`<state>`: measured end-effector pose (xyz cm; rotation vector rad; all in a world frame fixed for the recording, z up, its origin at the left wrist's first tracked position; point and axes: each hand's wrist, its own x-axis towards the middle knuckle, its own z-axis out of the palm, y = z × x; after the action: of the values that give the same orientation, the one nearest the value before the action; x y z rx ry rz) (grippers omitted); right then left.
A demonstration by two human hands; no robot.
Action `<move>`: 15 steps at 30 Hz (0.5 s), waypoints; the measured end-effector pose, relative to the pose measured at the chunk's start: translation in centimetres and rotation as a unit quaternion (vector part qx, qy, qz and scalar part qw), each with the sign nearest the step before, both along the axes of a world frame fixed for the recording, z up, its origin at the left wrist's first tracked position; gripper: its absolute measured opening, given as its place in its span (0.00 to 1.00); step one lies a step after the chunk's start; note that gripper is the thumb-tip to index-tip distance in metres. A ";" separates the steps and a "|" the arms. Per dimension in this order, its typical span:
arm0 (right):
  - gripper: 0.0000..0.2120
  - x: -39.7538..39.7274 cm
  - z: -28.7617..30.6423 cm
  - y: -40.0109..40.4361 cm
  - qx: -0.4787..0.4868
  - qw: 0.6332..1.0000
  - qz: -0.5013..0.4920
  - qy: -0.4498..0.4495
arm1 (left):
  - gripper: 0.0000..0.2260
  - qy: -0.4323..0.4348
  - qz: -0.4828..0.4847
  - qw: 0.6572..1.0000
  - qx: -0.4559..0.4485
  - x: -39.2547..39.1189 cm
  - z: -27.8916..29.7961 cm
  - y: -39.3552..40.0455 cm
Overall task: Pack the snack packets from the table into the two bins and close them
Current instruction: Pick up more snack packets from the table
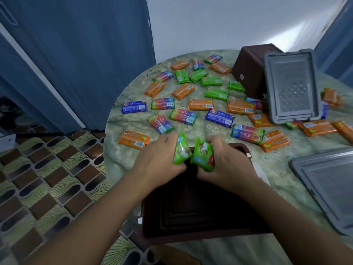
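Packets, two green ones, are in the fingers at frame centre: left hand (158, 159) curls round one packet (181, 149), right hand (227, 161) round the other (203, 154), both over the open brown bin (191, 211). Packing has barely begun; many lie across the worktop (122, 163). Next, probably lower and release both inside.

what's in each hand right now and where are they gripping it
Each hand holds one green snack packet over the brown bin. Left hand grips its packet along the left edge; right hand grips its packet from the right side.
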<state>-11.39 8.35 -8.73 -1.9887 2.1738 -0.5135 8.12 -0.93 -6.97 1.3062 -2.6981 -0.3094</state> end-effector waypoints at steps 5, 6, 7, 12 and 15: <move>0.36 -0.9 -2.8 1.5 0.153 0.982 0.066 0.085 | 0.34 -0.087 -0.051 0.994 0.036 0.1 -2.9 2.6; 0.40 -1.0 -3.2 1.4 0.172 0.976 0.076 0.115 | 0.32 -0.101 -0.073 0.992 0.029 -0.3 -3.5 2.9; 0.42 -1.0 -3.5 1.3 0.181 0.971 0.083 0.135 | 0.31 -0.115 -0.092 0.989 0.024 -0.6 -4.1 3.3; 0.36 -0.8 -4.8 0.6 0.187 0.966 0.095 0.153 | 0.32 -0.174 -0.120 0.977 0.029 -1.7 -6.7 3.6; 0.33 -1.1 -5.3 0.4 0.222 0.962 0.090 0.129 | 0.32 -0.201 -0.108 0.973 0.038 -1.4 -7.0 3.2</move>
<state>-12.50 8.78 -14.06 -2.0467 1.9779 0.2557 6.74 2.27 -13.94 1.2035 -3.2094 -0.1853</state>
